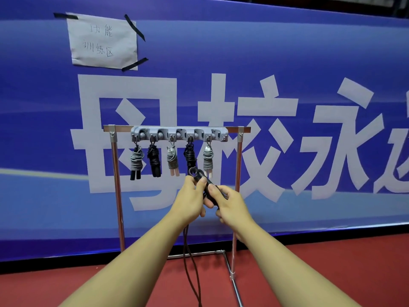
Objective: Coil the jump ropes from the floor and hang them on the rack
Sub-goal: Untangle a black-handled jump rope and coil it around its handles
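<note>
Both forearms reach forward and upward from the bottom of the view, converging in front of the rack. The left hand point(190, 196) has its fingers curled and its thumb pressed against the black jump rope handles point(204, 183), gripping them from the left. The right hand point(228, 202) closes round the same handles from the right, thumb on top, fingers wrapped beneath. From under the hands the dark rope cord point(191, 267) hangs in two strands down to the red floor point(309, 273).

Just beyond the hands stands the metal rack point(118, 196), its base frame resting on the floor. Across its top bar sits a grey hook strip point(179, 134) with five coiled jump ropes hanging side by side: a grey coil with black handles point(136, 161), a black coil point(153, 159), a grey coil with pale handles point(172, 161), a second black coil point(190, 157) directly above the hands, and another grey coil point(208, 161).

Behind the rack hangs a blue banner point(287, 52) with large white characters, and a taped paper sign point(103, 41) at upper left.
</note>
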### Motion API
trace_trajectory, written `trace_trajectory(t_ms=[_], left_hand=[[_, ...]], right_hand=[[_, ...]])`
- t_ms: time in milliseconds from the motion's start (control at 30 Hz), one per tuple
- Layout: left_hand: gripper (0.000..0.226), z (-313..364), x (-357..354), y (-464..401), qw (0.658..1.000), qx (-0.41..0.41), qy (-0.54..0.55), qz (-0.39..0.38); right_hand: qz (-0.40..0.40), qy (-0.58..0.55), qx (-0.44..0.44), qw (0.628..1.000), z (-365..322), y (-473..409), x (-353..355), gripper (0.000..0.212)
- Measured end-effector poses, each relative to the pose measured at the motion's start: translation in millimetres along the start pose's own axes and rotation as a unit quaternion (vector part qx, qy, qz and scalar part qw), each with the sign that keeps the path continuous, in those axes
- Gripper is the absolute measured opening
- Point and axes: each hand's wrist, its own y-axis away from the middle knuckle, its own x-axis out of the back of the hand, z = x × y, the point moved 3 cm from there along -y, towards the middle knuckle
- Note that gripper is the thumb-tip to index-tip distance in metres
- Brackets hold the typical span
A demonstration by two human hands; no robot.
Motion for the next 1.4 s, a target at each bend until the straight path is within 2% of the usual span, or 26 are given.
trace_trajectory(t_ms=[100,200,267,467,600,700,800,867,967,1100,1200,1400], left_hand=[[0.034,-1.5,-1.2,-2.6,1.000,0.004,0.002,0.002],[0.035,-2.1,-0.8,-2.8,1.000,0.013,0.015,0.003],[0.037,-2.3,0.1,-2.1,1.000,0.018,0.016,0.008],[0.053,-3.8,-3.5,-5.7,0.999,0.021,0.023,0.014],[0.052,0.0,-4.6,-2.0,1.000,0.013,0.023,0.000],[0.053,0.5,-2.0,-3.2,1.000,0.018,0.020,-0.009],[0.052,-0.1,1.9,-3.2,0.999,0.020,0.034,0.001],[0.052,-1.8,3.7,-2.3,0.999,0.022,0.043,0.002],[0.052,-4.4,3.7,0.1,0.997,0.048,0.049,-0.020],[0.058,-2.6,5.2,2.4,0.995,0.089,0.022,-0.041],[0.064,-4.9,8.9,2.6,0.994,0.107,-0.015,-0.025],[0.046,-9.9,6.6,4.3,0.999,0.044,0.022,-0.010]], right_hand=[[0.010,0.002,0.007,1.000,2.0,-0.5,-1.8,0.028],[0.013,-0.022,0.022,0.999,-1.1,0.0,-3.0,0.019],[0.011,-0.032,0.029,0.999,-3.2,-1.2,-3.4,0.022],[0.053,0.052,0.047,0.996,-3.5,-8.1,-3.1,0.018],[0.049,0.082,0.048,0.994,-1.2,-10.3,-1.3,0.019],[0.011,0.057,0.024,0.998,-1.3,-7.7,-0.7,0.025],[-0.073,-0.081,-0.025,0.994,-3.2,-5.5,-5.1,0.036],[-0.111,-0.143,-0.053,0.982,-6.2,-4.2,-2.9,0.029],[-0.126,-0.097,-0.037,0.986,-7.6,-2.9,3.3,0.025],[-0.083,-0.022,0.011,0.996,0.0,-7.6,6.4,0.031],[-0.042,0.007,0.023,0.999,2.3,-10.0,11.8,0.037],[-0.024,-0.070,-0.004,0.997,-5.3,-11.2,12.2,0.030]])
